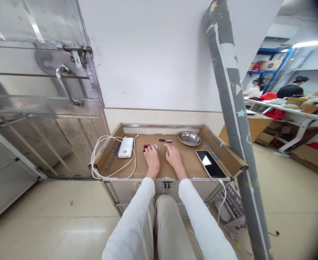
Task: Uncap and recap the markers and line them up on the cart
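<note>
My left hand (151,160) is over the small red and black cylinder-like pieces (149,146), its fingers bent down and closed on them. The fingertips partly hide these pieces, so their kind cannot be made out. To its right, my right hand (173,157) is palm down with the fingers apart and holds nothing. Its extended index finger points towards a thin black, pen-like piece (165,141) lying just beyond it, with a silvery middle. Both hands are above the brown-paper-covered top (175,173) of a small cabinet.
A white power bank (125,147) with a looped white cable (94,159) lies left. A round metal dish (189,138) stands back right, a phone (211,164) in front of it. A tall grey roll (232,79) leans at the right; a metal door (39,72) is left. People sit far right.
</note>
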A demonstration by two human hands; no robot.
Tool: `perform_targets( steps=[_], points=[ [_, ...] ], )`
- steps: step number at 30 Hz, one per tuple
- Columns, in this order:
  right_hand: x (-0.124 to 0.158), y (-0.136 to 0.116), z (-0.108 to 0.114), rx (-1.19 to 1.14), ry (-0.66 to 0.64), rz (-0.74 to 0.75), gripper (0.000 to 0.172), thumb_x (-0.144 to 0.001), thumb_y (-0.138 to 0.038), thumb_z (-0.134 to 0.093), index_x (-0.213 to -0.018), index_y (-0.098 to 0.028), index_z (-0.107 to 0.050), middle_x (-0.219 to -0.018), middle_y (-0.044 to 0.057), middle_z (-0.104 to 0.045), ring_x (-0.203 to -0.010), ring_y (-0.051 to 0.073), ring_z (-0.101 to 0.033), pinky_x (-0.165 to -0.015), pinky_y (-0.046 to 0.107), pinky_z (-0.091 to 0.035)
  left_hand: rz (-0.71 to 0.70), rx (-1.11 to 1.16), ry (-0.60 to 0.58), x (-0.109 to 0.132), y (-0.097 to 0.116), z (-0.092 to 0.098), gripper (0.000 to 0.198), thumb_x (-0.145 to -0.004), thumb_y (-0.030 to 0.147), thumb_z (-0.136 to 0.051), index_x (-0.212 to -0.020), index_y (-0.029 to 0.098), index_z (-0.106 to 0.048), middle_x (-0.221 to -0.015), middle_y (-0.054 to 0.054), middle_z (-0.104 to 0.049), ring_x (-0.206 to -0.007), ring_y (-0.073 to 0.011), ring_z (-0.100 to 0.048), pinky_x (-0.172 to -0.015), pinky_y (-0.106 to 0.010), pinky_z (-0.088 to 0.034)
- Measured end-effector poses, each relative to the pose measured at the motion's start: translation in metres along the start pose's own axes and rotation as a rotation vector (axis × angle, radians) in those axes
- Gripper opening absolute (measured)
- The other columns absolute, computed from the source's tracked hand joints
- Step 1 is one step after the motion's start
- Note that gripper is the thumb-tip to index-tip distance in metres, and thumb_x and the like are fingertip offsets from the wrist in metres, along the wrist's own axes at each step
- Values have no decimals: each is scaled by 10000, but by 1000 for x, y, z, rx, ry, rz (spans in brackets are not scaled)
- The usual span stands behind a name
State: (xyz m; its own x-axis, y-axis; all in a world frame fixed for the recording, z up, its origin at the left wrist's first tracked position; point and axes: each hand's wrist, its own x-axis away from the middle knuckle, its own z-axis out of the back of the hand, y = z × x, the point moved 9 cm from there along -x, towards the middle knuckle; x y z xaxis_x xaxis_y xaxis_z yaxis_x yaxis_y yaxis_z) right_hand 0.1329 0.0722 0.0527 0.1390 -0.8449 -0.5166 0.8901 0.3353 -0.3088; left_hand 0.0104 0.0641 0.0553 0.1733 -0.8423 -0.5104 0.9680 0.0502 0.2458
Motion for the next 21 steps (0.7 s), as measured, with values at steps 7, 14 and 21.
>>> perform_targets(
  steps=[7, 14, 21],
  points=[
    [-1, -3, -11, 79, -119, 27, 423, -881, -145, -367, -1247, -272, -535, -1299, 54, -527, -1166, 189, -452, -966, 329, -340, -36, -38, -46, 0, 4, -4, 298, -879, 32, -288, -1063, 61, -520, -1045, -175, -541, -977, -232, -527, -870, -361, -433],
    [-3, -4, -19, 103, -178, 58, 428, -913, -199, -340, -1292, -328, -491, -1364, 36, -471, -1197, 198, -428, -988, 370, -315, -125, -61, -44, -2, 11, -10, 347, -851, 4, -271, -1078, 37, -532, -1023, -178, -548, -967, -235, -522, -886, -376, -430],
    [-5, 6, -9, 136, -99, -68, 390, -885, -148, -352, -1213, -225, -547, -1235, 84, -557, -1107, 195, -476, -943, 322, -336, -134, -27, -25, 0, 16, -9, 322, -867, 54, -314, -1113, 62, -520, -1083, -176, -540, -989, -242, -523, -871, -371, -434]
  ],
)
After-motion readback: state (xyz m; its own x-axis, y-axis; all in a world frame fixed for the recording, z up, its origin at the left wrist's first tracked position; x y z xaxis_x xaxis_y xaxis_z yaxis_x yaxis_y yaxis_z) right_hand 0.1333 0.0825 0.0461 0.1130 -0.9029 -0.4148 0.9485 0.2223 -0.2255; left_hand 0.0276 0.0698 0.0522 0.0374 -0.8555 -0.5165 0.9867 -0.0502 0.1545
